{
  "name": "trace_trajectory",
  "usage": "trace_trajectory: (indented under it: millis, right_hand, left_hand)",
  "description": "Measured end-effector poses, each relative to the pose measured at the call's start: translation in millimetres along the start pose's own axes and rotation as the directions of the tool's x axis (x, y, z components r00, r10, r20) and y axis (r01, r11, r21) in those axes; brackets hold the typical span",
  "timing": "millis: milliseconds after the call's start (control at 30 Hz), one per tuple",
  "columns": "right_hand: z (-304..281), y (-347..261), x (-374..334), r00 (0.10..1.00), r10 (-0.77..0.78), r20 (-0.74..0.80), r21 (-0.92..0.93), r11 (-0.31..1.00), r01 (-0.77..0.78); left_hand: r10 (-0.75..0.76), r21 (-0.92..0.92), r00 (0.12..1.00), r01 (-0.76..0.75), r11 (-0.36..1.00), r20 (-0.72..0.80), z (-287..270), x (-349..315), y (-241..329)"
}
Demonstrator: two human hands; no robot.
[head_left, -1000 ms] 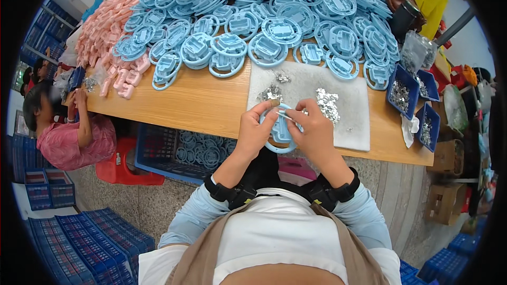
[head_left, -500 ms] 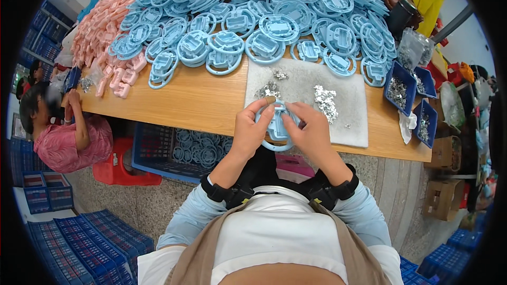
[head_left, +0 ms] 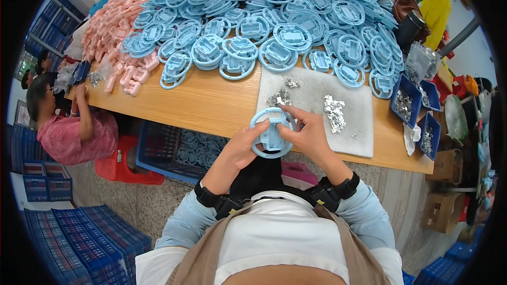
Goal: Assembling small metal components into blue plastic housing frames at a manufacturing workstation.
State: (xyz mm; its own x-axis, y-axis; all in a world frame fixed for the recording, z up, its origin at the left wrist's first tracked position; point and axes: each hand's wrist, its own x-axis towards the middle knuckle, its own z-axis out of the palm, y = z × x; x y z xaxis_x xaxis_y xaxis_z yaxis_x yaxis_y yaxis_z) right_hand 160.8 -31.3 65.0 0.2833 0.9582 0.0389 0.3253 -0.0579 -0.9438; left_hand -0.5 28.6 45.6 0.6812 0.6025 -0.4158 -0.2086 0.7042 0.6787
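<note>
Near the table's front edge I hold a light blue plastic toy steering wheel (head_left: 273,141), a ring with a boxy hollow centre. My left hand (head_left: 240,146) grips its left rim, thumb on top and the other fingers mostly beneath. My right hand (head_left: 310,133) is closed at its right side, the thumb pressing by the centre and the forefinger bent over the upper rim. Whether a small part is between those fingertips cannot be made out. Just beyond lies a grey-white mat (head_left: 362,132) with small heaps of shiny metal pieces (head_left: 334,114) on it.
A large pile of blue wheels (head_left: 240,47) covers the table's far side, beside pink plastic parts (head_left: 119,26). Blue bins (head_left: 405,100) of metal pieces stand at the right. Below the table sits a blue crate (head_left: 153,145). A person in pink (head_left: 79,137) sits at the left.
The wheel has come slightly nearer to me and tilted. My left hand has shifted down its left rim, and my right fingers have curled in by its upper right. The whole view has shifted slightly.
</note>
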Motion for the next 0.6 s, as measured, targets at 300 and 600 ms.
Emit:
trace_trajectory:
  millis: [300, 600]
  right_hand:
    - [32.1, 7.6, 72.1, 0.921, -0.256, 0.293, -0.161, 0.936, 0.312]
    - [60.1, 17.1, 185.1, 0.833, -0.485, 0.264, -0.71, 0.486, 0.509]
  left_hand:
    - [0.437, 0.375, 0.854, -0.321, 0.869, -0.282, -50.6, -43.5, 13.4]
    - [0.853, 0.901, 0.326, -0.011, 0.434, -0.407, -214.6, -98.0, -13.7]
